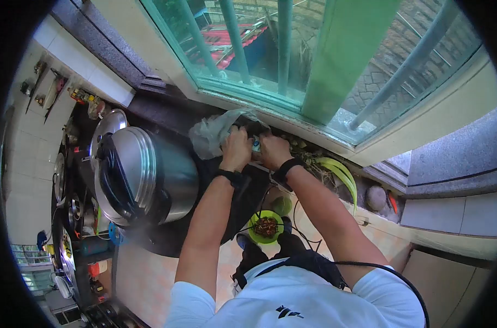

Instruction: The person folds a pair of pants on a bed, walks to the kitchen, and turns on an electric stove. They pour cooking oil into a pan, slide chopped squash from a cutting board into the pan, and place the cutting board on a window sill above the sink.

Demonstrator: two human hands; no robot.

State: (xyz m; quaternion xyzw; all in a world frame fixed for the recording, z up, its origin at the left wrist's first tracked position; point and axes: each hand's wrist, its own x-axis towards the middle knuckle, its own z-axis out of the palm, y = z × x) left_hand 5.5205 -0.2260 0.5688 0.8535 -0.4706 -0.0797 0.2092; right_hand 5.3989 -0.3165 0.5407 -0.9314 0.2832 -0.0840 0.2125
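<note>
- My left hand (237,148) is resting against the clear plastic bag (209,135), its fingers curling inward; their tips are hiding from me, so I cannot tell whether they are gripping it.
- My right hand (274,151) is sitting just beside it, its fingers bending too; I cannot tell what, if anything, they are gripping.
- A small blue-and-white item (255,144) is showing between my hands, too small to identify.
- The plastic bag is lying crumpled below the green window frame (338,54), mostly to the left of my hands.
- I am wearing a black wristband on each wrist.
- A large metal pressure cooker (174,177) is standing left of my left forearm.
- Long yellow-green leaves (342,174) are curving beyond my right wrist.
- A lime-green bowl (252,228) is sitting near my feet, holding reddish-brown pieces.
</note>
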